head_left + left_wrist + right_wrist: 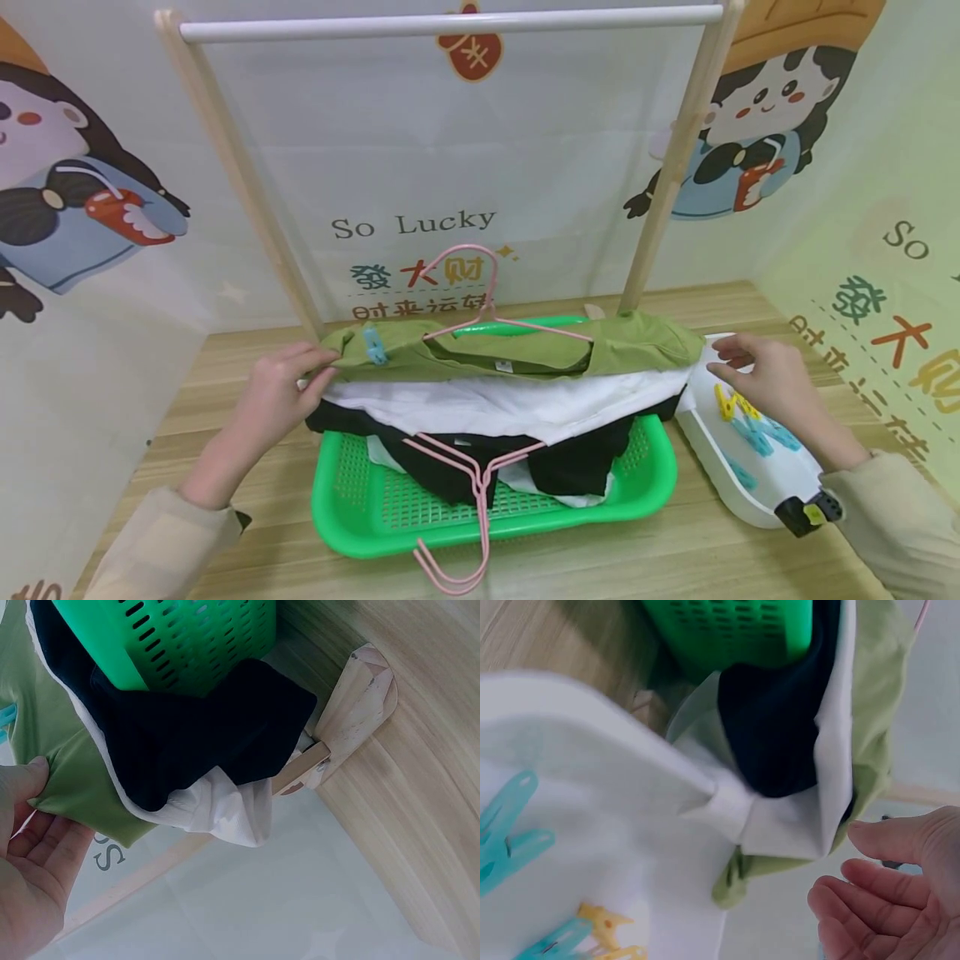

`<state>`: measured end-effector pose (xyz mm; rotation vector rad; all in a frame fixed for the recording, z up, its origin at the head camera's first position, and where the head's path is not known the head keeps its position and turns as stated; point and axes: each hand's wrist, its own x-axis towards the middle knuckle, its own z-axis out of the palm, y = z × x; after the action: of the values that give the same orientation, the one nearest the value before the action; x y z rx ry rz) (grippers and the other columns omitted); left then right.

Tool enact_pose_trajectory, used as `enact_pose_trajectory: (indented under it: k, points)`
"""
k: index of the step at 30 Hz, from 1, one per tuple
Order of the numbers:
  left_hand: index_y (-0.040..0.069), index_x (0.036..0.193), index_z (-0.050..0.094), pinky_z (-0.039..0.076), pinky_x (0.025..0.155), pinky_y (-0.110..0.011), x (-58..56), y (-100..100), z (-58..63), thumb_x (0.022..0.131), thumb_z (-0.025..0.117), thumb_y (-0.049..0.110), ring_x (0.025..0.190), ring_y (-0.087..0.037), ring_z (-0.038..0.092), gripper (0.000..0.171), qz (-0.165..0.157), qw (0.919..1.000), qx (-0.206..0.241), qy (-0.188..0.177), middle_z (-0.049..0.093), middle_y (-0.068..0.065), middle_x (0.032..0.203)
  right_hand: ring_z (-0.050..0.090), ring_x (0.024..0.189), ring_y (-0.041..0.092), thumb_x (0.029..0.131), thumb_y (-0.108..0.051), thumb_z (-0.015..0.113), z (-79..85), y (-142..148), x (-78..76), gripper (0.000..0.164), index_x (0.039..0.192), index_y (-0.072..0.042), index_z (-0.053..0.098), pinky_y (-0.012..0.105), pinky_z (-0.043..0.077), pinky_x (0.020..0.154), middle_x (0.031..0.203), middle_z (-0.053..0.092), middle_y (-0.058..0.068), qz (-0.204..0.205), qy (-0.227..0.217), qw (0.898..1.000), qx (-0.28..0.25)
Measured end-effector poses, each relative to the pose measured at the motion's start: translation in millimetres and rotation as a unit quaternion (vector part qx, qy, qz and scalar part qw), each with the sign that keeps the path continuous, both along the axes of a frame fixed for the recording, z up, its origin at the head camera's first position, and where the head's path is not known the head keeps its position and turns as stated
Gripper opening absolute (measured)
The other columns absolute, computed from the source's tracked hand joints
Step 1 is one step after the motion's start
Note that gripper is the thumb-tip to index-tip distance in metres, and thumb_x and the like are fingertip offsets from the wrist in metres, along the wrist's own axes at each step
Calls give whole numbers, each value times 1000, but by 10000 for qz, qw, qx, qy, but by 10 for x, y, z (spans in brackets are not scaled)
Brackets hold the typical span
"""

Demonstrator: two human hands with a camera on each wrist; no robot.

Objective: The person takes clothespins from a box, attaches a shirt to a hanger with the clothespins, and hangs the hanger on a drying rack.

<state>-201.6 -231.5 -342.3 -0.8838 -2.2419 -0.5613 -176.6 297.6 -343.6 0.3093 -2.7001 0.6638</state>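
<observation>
Green shirt (648,342) is lying across the far side of the green basket (325,492) on the counter (615,567), covering white clothes (465,404). Pink hanger (488,314) is sitting in its neckline. Left hand (287,379) is pinching the left end; right hand (772,375) is hovering near the right end, fingers relaxed, gripping nothing. Spreading it well probably means pulling both ends evenly, centring the hanger.

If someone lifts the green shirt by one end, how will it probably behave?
The green shirt is probably floppy: its fabric creases where the left hand pinches it. It may droop rather than keep its shape, since it lies in soft folds. The upper pink hanger might come along, because its arms reach inside the shirt.
</observation>
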Motion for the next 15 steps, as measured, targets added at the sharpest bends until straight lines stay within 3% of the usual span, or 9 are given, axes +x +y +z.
enact_pose_trajectory:
  k: [5, 11, 15]
  points:
    - [-7, 86, 69, 47, 48, -27, -3, -8, -11, 65, 74, -15, 58, -14, 56, 22, -22, 10000, 7, 17, 66, -12, 78, 65, 75, 38, 84, -5, 66, -46, 98, -105, 22, 95, 14, 62, 39, 52, 60, 83, 66, 25, -138, -560, 9982, -130]
    - [-7, 86, 70, 47, 48, -27, -3, -17, -18, 65, 75, -15, 58, -14, 57, 22, -28, 10000, -12, 53, 67, -12, 77, 64, 72, 34, 84, -9, 64, -86, 194, -226, 25, 96, 14, 62, 36, 49, 59, 81, 67, 23, -274, -1113, 9934, 26]
    - [-6, 85, 70, 47, 48, -28, -1, -18, -15, 65, 75, -14, 58, -14, 57, 22, -13, 10000, -11, 59, 67, -11, 77, 61, 70, 29, 84, -13, 64, -115, 244, -315, 30, 93, 15, 62, 38, 50, 59, 79, 65, 21, -273, -1799, 9829, 266]
